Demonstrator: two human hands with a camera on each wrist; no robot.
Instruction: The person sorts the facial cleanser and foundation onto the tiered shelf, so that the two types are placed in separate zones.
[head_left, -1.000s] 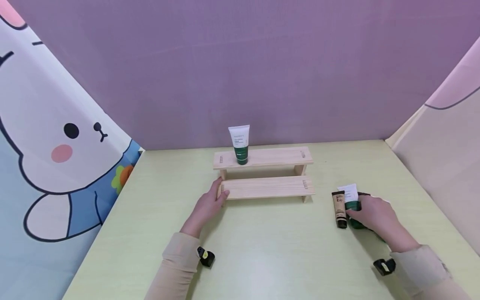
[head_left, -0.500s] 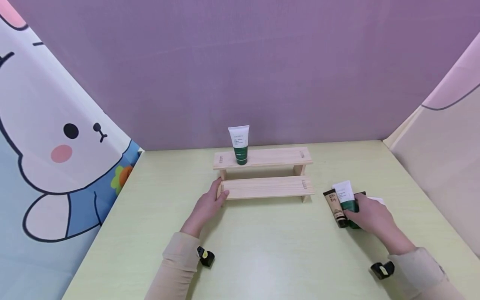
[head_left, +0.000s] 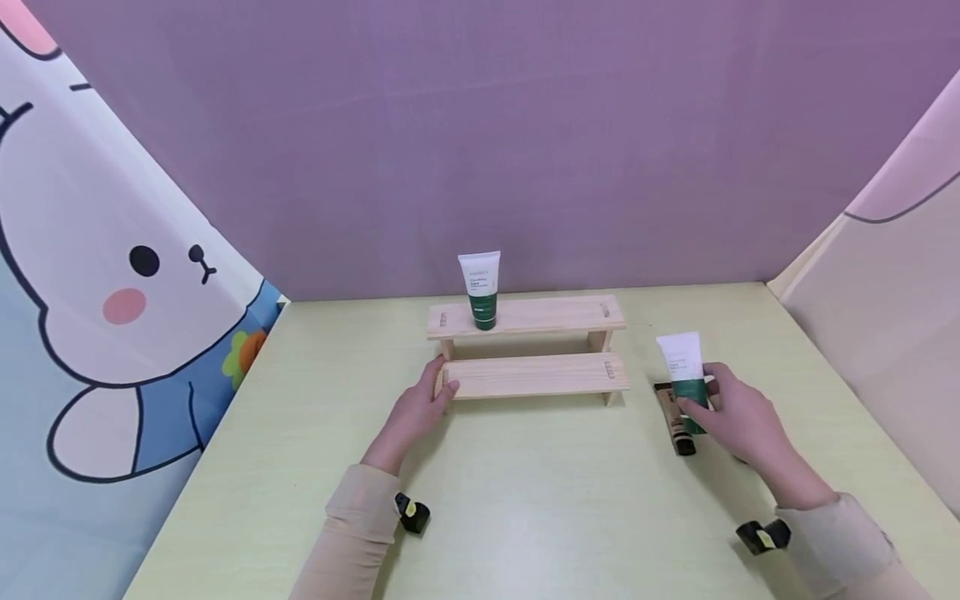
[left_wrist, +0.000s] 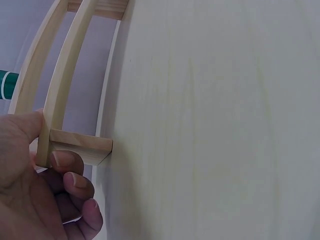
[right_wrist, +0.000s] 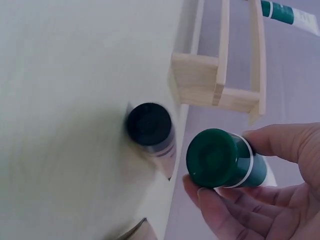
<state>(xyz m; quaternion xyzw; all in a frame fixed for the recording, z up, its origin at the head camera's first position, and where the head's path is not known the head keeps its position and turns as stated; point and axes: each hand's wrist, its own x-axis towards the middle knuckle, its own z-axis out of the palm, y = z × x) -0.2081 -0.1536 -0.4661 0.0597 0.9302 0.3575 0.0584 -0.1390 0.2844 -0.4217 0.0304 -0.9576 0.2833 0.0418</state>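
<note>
My left hand (head_left: 412,415) pinches the left end of the lower step on a two-step wooden shelf (head_left: 536,377). In the left wrist view, its thumb and fingertips lie around the board's end (left_wrist: 45,150). A white squeeze tube with a green lower part (head_left: 684,360) is held upright, cap down, between the thumb and fingers of my right hand (head_left: 750,425). The right wrist view shows its green cap (right_wrist: 212,157) from below, apart from the table. Behind it lies a tan tube with a black cap (head_left: 670,410). A matching white-and-green tube (head_left: 481,279) stands on the upper step's left part.
A tan piece with a dark edge (right_wrist: 137,231) shows at the bottom of the right wrist view. The pale table (head_left: 510,500) reaches back to a purple backdrop (head_left: 480,150). Printed cloth (head_left: 150,350) hangs on the left.
My right hand has lifted the white-and-green tube off the table and moved it slightly left. The tan tube beside it has shifted and tilted. My left hand keeps its grip on the shelf.
</note>
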